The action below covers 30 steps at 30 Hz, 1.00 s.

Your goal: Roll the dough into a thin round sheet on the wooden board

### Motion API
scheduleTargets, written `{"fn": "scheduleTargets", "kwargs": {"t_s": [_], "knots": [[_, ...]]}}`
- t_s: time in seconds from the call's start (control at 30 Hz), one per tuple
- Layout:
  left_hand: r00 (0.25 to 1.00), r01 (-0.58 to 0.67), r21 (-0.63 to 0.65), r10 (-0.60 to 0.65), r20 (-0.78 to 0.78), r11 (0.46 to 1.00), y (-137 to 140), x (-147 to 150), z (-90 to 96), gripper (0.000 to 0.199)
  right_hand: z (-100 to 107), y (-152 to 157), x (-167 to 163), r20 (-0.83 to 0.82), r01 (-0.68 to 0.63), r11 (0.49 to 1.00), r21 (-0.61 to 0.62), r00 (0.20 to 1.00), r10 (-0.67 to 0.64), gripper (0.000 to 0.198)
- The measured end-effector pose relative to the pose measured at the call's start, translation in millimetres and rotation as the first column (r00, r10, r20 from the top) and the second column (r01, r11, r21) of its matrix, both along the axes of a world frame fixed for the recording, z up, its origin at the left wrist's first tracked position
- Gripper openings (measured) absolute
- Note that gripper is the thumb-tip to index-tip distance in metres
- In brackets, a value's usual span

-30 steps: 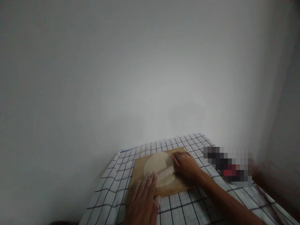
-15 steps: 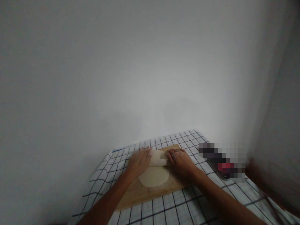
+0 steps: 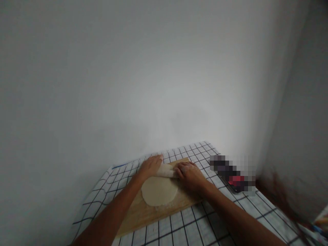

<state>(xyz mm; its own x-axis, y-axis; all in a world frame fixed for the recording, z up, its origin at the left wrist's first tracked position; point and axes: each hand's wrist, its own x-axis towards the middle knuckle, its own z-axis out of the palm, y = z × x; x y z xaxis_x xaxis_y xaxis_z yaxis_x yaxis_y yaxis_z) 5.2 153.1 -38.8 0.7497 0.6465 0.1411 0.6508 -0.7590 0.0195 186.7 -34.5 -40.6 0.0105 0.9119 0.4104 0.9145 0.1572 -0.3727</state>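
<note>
A pale, flattened round of dough (image 3: 160, 192) lies on a wooden board (image 3: 138, 217). Across its far part rests a flour-dusted rolling pin (image 3: 166, 171). The pin's left end is under my left hand (image 3: 151, 165), whose fingers are close together and bent over it. On the other end, my right hand (image 3: 189, 173) curls its fingers around the pin. Both ends of the pin are covered by my hands. A strip of dough shows beyond the pin, and the larger part lies on the near side.
A white cloth with dark grid lines (image 3: 176, 232) covers the table under the board. To the right lies a dark, flat object (image 3: 232, 184), mostly pixelated, with a red patch. Behind the table rises a plain wall (image 3: 153, 85). Colourful items (image 3: 321, 222) show at the far right edge.
The rolling pin has shifted slightly away from me over the dough, baring more of the near part. My left hand's fingers look more bent. The whole view has swung a little to the right.
</note>
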Motion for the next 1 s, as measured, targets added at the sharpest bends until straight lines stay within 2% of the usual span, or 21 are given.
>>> {"fn": "scheduleTargets", "kwargs": {"t_s": [0.1,0.17,0.27,0.4,0.53,0.63,0.7,0.77,0.9,1.0], "knots": [[0.999,0.038,0.063,-0.038,-0.009,0.997,-19,-21,-5.0,0.048,1,-1,0,-0.009,-0.011,1.000,0.006,1.000,0.011,0.040],[0.999,0.038,0.166,-0.042,0.015,0.985,-34,-39,-11.8,0.047,2,-1,0,-0.018,-0.014,1.000,-0.002,1.000,0.014,0.041],[0.992,0.050,0.349,-0.087,0.089,0.936,-65,-66,-24.5,0.046,2,0,0,-0.018,-0.017,1.000,-0.020,1.000,0.017,0.042],[0.974,0.142,0.446,-0.206,0.098,0.883,-119,-96,-35.4,0.049,0,2,0,0.005,-0.016,0.999,-0.049,1.000,0.017,0.044],[0.988,0.036,0.487,-0.104,0.113,0.873,-175,-112,-37.7,0.066,-1,2,5,0.031,-0.068,0.995,-0.076,0.997,0.071,0.042],[0.986,0.077,0.572,-0.147,0.077,0.817,-202,-116,-39.6,0.075,-1,2,12,0.053,-0.176,0.977,-0.117,0.982,0.184,0.040],[0.979,0.106,0.629,-0.192,0.069,0.770,-208,-117,-42.0,0.080,0,1,16,0.061,-0.233,0.962,-0.143,0.968,0.244,0.040],[0.977,0.111,0.644,-0.203,0.070,0.757,-207,-116,-44.0,0.082,0,1,17,0.060,-0.255,0.956,-0.147,0.962,0.266,0.040],[0.984,0.094,0.550,-0.160,0.074,0.830,-184,-113,-40.8,0.072,0,-1,14,0.045,-0.228,0.965,-0.125,0.971,0.235,0.041],[0.980,0.154,0.485,-0.195,0.034,0.861,-152,-105,-31.5,0.059,3,-5,10,0.033,-0.195,0.975,-0.110,0.979,0.199,0.040]]}}
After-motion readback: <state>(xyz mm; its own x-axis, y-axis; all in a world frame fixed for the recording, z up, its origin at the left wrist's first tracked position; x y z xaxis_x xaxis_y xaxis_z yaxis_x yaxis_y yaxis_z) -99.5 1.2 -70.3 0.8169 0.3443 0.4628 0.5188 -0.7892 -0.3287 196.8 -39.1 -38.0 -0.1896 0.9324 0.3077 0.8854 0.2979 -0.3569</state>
